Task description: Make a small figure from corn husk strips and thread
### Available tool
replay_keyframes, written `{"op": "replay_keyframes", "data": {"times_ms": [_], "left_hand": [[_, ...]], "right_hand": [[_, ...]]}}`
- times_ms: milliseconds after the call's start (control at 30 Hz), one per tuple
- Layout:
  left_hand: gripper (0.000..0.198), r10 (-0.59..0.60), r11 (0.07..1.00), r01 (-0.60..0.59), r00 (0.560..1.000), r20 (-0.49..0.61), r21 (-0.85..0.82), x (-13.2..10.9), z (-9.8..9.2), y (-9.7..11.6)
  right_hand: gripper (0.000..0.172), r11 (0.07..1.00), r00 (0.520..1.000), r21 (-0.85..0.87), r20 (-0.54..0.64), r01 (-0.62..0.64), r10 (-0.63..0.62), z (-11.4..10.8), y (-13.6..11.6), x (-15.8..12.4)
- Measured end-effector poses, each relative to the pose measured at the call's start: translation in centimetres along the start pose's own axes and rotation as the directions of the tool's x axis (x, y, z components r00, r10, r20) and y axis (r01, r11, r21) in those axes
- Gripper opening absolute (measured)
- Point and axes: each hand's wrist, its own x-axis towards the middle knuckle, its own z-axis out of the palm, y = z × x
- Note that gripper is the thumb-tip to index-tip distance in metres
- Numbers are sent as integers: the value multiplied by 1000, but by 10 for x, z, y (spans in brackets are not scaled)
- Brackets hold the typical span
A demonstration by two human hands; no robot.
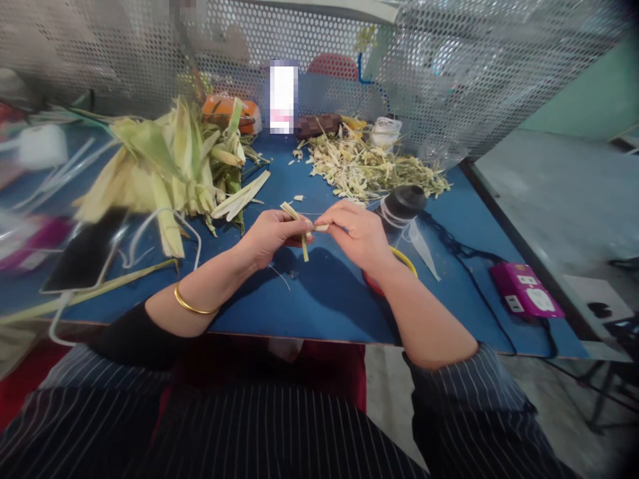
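Note:
My left hand is closed in a pinch around a narrow strip of corn husk, which sticks out above and below the fingers. Close beside it, my right hand pinches a short pale piece of husk that meets the left fingertips. A thin white thread runs between the two hands, and a loose end curls on the blue table below the left hand. Behind my right wrist stands a dark cone-shaped spool wound with thread. Part of a red and yellow ring shows under the right forearm.
A big heap of corn husks lies at the left, with a phone and white cable before it. Shredded husk scraps are piled at the back right. A purple box and black cords lie on the right. Perforated mesh closes the back.

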Motion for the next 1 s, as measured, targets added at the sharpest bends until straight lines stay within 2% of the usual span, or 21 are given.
{"op": "replay_keyframes", "data": {"times_ms": [67,133,233,300,400,467,567,633,800,1000], "left_hand": [[16,-3,1000,3,1000,3,13,0,0,0],[17,-7,1000,6,1000,10,20,0,0,0],[19,26,999,-26,999,21,38,-1,1,0],[20,94,992,-96,995,26,84,-1,3,-1],[18,245,933,-241,969,19,266,-2,3,-1],[17,313,871,-292,950,12,394,-2,3,-2],[16,331,841,-285,943,-20,460,-2,2,-2],[16,302,870,-259,953,-38,419,-2,3,-2],[16,178,971,-168,983,-48,172,-3,6,0],[18,64,992,-75,992,-111,-98,-2,3,5]], "right_hand": [[16,1000,1000,3,31,-3,3,-1,-1,1],[13,999,999,33,13,-40,40,0,-4,1],[14,967,971,151,-89,-206,221,5,-7,1],[18,888,918,307,-91,-342,385,10,-7,0],[20,692,838,554,16,-462,545,16,-5,1],[21,604,807,631,60,-487,588,17,-6,2],[21,584,805,656,59,-477,591,18,-9,3],[20,602,822,658,45,-452,568,18,-13,3],[11,624,853,668,31,-405,521,21,-14,2],[15,600,810,666,12,-443,586,25,-4,0]]}}
